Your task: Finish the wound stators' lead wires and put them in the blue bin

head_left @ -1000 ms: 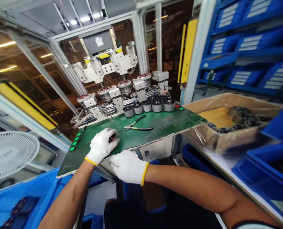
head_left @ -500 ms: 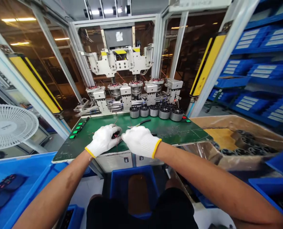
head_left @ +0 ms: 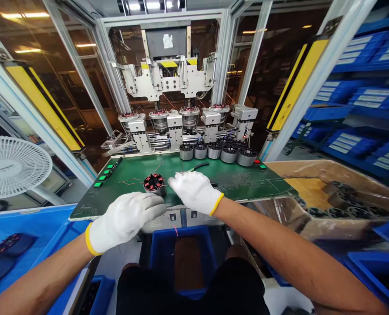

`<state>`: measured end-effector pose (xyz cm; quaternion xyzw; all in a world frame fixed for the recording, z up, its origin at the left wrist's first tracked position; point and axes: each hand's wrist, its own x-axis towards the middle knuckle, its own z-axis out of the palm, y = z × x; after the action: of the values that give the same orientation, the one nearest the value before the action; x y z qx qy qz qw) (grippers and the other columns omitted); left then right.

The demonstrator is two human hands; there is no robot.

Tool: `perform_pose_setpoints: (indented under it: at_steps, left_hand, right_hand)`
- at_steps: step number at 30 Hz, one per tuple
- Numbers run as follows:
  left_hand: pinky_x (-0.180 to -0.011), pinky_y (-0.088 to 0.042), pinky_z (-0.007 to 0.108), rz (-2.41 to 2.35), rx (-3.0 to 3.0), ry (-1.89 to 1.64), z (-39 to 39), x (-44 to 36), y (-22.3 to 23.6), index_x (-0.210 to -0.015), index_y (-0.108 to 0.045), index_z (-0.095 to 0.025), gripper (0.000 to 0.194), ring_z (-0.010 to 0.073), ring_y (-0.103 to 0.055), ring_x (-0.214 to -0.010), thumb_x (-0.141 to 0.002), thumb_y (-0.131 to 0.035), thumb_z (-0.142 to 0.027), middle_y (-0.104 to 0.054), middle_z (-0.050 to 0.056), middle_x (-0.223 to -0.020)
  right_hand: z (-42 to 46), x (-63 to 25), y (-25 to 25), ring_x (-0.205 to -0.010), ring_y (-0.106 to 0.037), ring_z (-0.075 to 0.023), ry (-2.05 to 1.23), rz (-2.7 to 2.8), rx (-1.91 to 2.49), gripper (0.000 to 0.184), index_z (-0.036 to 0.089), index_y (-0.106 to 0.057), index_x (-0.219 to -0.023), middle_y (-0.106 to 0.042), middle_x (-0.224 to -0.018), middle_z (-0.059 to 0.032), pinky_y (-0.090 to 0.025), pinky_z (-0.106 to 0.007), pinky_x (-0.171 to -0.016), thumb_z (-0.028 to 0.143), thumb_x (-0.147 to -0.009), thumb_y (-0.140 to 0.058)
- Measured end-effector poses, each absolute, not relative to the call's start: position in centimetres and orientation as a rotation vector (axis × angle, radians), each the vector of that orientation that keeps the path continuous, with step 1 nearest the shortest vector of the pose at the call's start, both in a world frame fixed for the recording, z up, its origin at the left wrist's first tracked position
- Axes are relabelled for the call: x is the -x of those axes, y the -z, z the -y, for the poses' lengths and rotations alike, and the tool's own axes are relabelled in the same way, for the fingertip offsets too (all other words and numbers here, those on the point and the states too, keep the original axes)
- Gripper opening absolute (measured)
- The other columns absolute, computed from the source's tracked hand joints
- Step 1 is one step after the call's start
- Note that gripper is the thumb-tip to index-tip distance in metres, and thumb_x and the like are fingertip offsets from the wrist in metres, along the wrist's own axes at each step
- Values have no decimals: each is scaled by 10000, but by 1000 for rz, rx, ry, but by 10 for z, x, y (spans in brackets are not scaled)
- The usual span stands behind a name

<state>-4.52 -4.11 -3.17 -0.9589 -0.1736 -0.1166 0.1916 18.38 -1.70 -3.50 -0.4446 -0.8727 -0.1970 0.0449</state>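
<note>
A wound motor stator point(head_left: 154, 183) with red copper coils and a grey metal ring stands upright on the green tabletop point(head_left: 247, 184). Just right of it is my right hand point(head_left: 194, 190) in a white glove, its fingers curled and pinched at a thin wire that runs out from the stator. My left hand point(head_left: 127, 218), gloved too, hovers at the table's front edge, fingers stretched out with nothing visible in them. A short reddish wire piece point(head_left: 175, 230) is in the air below that edge. Behind my right hand lies a dark-handled cutting tool point(head_left: 199, 166), partly covered.
Several grey stators point(head_left: 229, 154) crowd the back right of the table, before a white winding machine point(head_left: 175, 131). Green buttons point(head_left: 102, 178) line the left edge. A blue bin point(head_left: 210, 249) sits below, a carton of rings point(head_left: 279, 168) right, a fan point(head_left: 14, 168) left.
My left hand has let go of the stator and moved left and toward me, uncovering it. The reddish wire piece has appeared above the blue bin. My right hand has stayed nearly in place.
</note>
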Motion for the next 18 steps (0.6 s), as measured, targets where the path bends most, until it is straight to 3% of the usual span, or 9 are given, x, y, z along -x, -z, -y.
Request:
perform_pose_setpoints:
  at_steps: [4,9,11,18]
  left_hand:
    - [-836,-524,323,590,2776,497,36,51,22,-1174,-570,-191,400,209,-619,-1040,-901,-279,-192,-657,86,-1158]
    - [-769,-539,244,1370,2762,1077,24,41,19,-1131,-615,-199,324,131,-670,-805,-919,-372,-233,-715,30,-969]
    - [-734,-539,237,1533,2705,1132,29,38,28,-1118,-627,-208,305,131,-671,-779,-917,-405,-268,-720,18,-939]
    - [-778,-523,248,1485,2568,1221,61,39,76,-1024,-682,-192,296,145,-667,-814,-858,-437,-164,-726,30,-920]
  right_hand:
    - [12,-180,36,-744,-575,-261,731,2626,1311,209,147,-517,-988,-545,-846,-91,-415,-340,-580,109,-886,-338]
    - [0,-174,34,-783,-563,-269,813,2577,1274,289,133,-522,-946,-548,-852,-119,-376,-354,-609,109,-928,-235]
    - [-6,-176,38,-777,-564,-276,819,2568,1273,280,135,-526,-937,-550,-838,-117,-363,-353,-604,114,-924,-247]
    - [-14,-184,62,-747,-576,-271,717,2569,1329,266,157,-531,-1013,-571,-828,-107,-329,-324,-587,151,-930,-279]
